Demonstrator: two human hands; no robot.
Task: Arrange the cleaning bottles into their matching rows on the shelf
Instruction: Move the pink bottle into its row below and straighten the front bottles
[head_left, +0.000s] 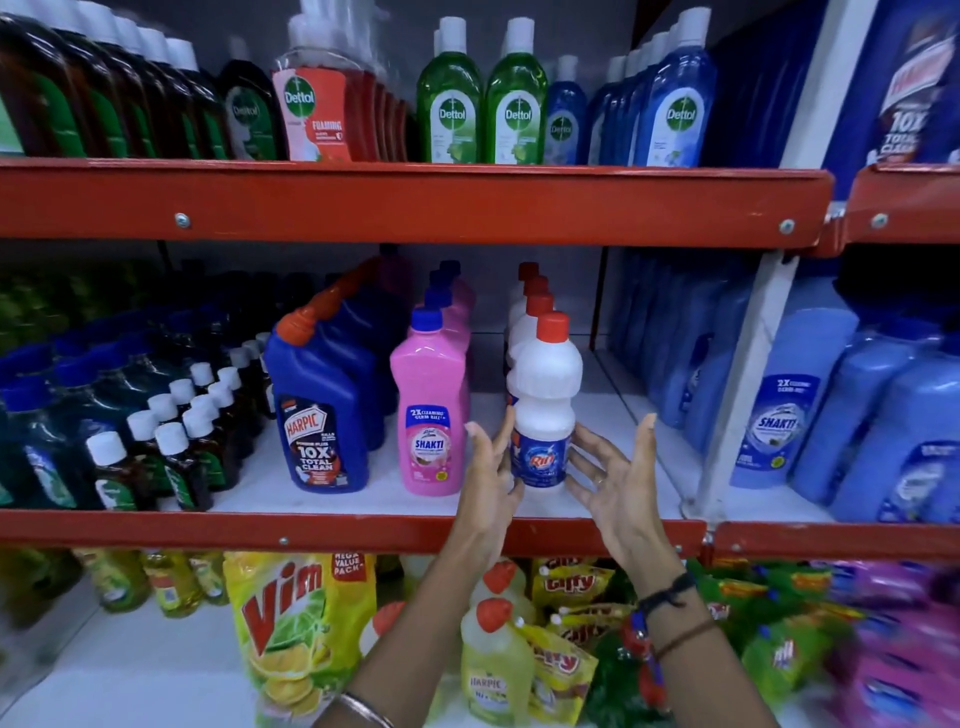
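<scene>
Here, head view, middle shelf (363, 530), red front rail, white deck: white bottle (545, 410) with red cap and blue label, upright near the front edge, heading a single-file row of like white bottles (530, 306) running to the back; contents not visible through the opaque plastic; pink bottle (428, 405) with blue cap just to its left, front of its own pink row; dark blue bottle (319, 410) with orange cap further left, front of a matching row; small brown bottles (176, 447) with white caps at far left, several rows deep, dark liquid showing through.

Left hand (485, 483): fingers spread wide, fingertips at or just beside the white bottle's left flank, contact uncertain; not closed on it. Right hand (618, 488): palm open, fingers splayed, close beside the bottle's right flank, thumb raised apart; bands on the wrist.

Upper shelf (415, 202): dark brown bottles, a pink pump bottle (317, 114), two green bottles (483, 98) of clear green liquid, blue bottles (670, 98).

Right bay: pale blue bottles (795, 405), packed close, behind a white upright post (737, 379).

Lower shelf: yellow pouch (296, 629), yellow bottles with red caps (493, 660), assorted pouches, blurred at right.
</scene>
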